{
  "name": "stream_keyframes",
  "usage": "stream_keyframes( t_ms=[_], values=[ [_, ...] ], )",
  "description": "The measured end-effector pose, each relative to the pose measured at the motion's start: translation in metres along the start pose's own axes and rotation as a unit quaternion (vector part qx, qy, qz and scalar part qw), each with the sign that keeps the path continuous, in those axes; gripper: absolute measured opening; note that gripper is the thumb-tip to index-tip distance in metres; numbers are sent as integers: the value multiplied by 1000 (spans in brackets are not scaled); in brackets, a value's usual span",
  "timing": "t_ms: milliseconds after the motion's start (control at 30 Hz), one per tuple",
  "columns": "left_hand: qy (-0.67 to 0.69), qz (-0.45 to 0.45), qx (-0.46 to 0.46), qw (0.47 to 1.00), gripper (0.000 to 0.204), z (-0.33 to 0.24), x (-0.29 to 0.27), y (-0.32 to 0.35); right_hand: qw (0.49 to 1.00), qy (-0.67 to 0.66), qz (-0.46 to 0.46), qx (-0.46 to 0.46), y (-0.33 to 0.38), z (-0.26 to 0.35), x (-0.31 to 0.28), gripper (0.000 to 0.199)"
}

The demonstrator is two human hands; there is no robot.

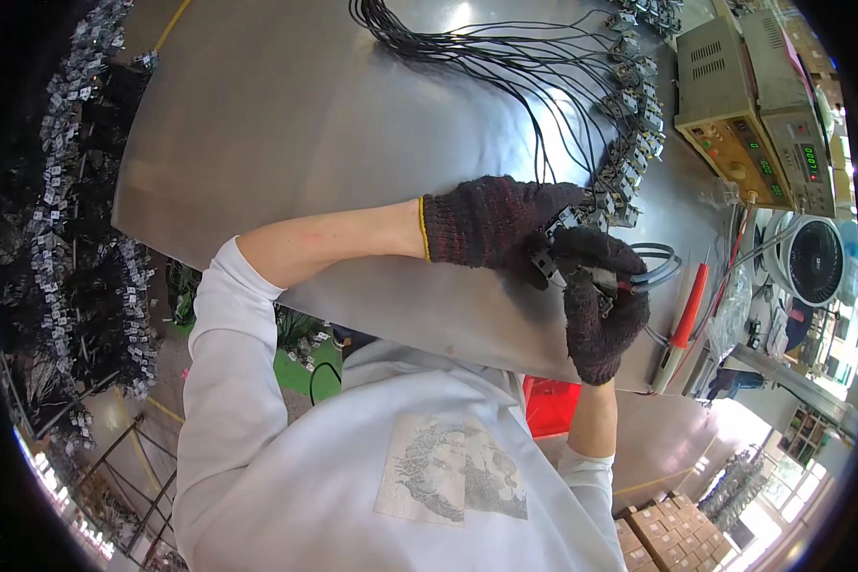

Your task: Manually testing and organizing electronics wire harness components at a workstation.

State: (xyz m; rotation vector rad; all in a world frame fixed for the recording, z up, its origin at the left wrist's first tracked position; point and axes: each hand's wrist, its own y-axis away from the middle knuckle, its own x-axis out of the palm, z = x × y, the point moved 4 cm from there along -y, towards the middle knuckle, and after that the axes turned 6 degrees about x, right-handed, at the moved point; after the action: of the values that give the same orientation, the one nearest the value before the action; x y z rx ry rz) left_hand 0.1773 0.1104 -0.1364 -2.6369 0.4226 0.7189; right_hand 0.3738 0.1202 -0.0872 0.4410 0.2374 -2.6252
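Both my hands wear dark knitted work gloves. Reaching in from the left over the metal tabletop, my left hand is closed on a small dark metal-cased part. Close against it, my right hand has its fingers curled around a pale connector, with grey leads looping out to the right. The gloves hide much of both pieces, and I cannot tell whether they touch. Just beyond my hands, a row of similar small metal parts stands along the table, each trailing a black cable.
Two bench instruments with lit green displays stand at the far right. A red-handled tool lies nearer, by a white fan. Racks of hanging cabled parts fill the left. Cardboard boxes are stacked at lower right.
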Motion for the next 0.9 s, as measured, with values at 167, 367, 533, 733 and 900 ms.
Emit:
stream_keyframes(
  t_ms=[167,367,533,733,900],
  values=[
    [20,27,-36,999,94,-4,-4,-1,998,11,-22,-55,4,13,-7,36],
    [18,-17,14,1000,100,-3,-2,1,998,-49,-30,-42,4,3,-6,35],
    [4,-23,21,1000,98,2,0,-1,998,-53,-26,3,1,-1,-2,38],
    [20,10,36,999,106,-5,-9,0,997,45,14,-58,-2,0,-9,40],
    [-18,88,26,996,103,16,-3,-11,991,-92,-99,0,-4,-1,-42,30]
  ],
)
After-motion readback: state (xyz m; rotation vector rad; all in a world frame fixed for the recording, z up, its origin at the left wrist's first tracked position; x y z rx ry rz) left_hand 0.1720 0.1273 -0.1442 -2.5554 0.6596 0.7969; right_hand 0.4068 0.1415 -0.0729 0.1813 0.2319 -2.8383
